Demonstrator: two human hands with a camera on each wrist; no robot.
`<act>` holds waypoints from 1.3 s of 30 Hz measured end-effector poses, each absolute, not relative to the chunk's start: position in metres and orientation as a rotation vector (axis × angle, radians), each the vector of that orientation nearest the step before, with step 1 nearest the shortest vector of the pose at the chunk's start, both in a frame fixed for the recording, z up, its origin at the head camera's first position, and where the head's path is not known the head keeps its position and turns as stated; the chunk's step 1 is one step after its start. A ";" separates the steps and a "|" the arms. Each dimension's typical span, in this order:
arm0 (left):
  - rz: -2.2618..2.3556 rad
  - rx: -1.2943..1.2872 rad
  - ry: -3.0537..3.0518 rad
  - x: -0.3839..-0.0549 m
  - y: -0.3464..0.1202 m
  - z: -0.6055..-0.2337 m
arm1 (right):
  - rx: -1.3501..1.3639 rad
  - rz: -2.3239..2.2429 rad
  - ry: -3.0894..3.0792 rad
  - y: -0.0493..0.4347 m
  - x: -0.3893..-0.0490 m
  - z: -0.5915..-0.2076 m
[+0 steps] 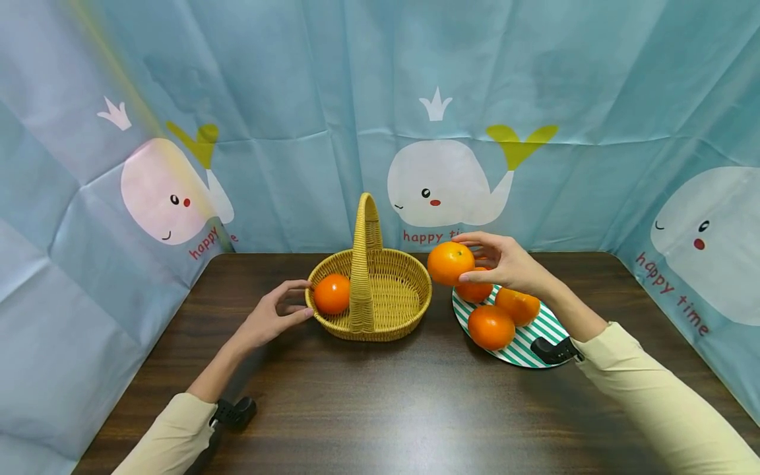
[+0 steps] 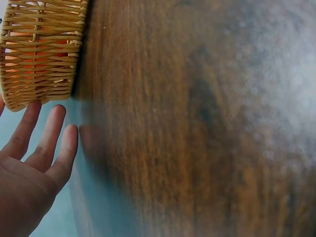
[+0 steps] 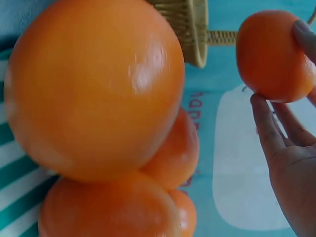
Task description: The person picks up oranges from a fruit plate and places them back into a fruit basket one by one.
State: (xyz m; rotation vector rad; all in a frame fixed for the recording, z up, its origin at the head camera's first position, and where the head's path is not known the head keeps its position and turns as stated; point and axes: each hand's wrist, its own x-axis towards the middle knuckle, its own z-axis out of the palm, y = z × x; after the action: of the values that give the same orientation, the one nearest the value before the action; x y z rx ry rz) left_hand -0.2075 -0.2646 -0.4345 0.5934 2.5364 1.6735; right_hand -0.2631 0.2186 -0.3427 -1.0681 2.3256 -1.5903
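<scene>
Your right hand [image 1: 505,265] pinches an orange, the held orange [image 1: 450,263], with the thumb on its near side and the fingers bent against its far side. It is up in the air between the basket and the plate, near the right rim of the wicker basket [image 1: 394,284]; the right wrist view shows it well apart from the fruit on the plate.

Your left hand [image 1: 272,315] is at the left end of the basket, its fingers spread and only slightly bent, with fingertips against the wicker; it has no fruit in its grasp.

Inside the basket, left of the arched handle [image 1: 361,277], lies one orange, the basket orange [image 1: 332,294]; the handle crosses the middle from near to far.

To your right, the green-and-white striped plate [image 1: 537,343] bears three oranges close together: a far orange [image 1: 475,292], partly hidden by your right hand and its fruit; a right orange [image 1: 518,306]; and a near orange [image 1: 491,327].

Basket and plate stand on the far part of the dark wood table [image 1: 356,409], before a blue curtain [image 1: 285,66] printed with white whales [image 1: 445,185].
</scene>
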 end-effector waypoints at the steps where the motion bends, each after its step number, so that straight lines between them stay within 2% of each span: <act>1: 1.671 0.598 2.537 -0.208 -0.264 -0.434 | -1.070 -1.586 2.325 0.216 -0.263 -0.343; 16: 1.670 0.612 2.532 -0.209 -0.266 -0.434 | -1.148 -1.611 2.182 0.171 -0.266 -0.359; 23: 1.677 0.635 2.525 -0.209 -0.265 -0.435 | -1.088 -1.574 2.177 0.154 -0.267 -0.370; 39: 1.664 0.606 2.535 -0.208 -0.266 -0.436 | -1.067 -1.496 2.226 0.154 -0.267 -0.371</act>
State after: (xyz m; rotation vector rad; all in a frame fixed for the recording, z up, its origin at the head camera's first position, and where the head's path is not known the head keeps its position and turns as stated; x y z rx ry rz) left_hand -0.2079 -0.2660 -0.4355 0.6057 2.5346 1.6643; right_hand -0.2666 0.1542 -0.3714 -1.0674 2.2255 -1.4963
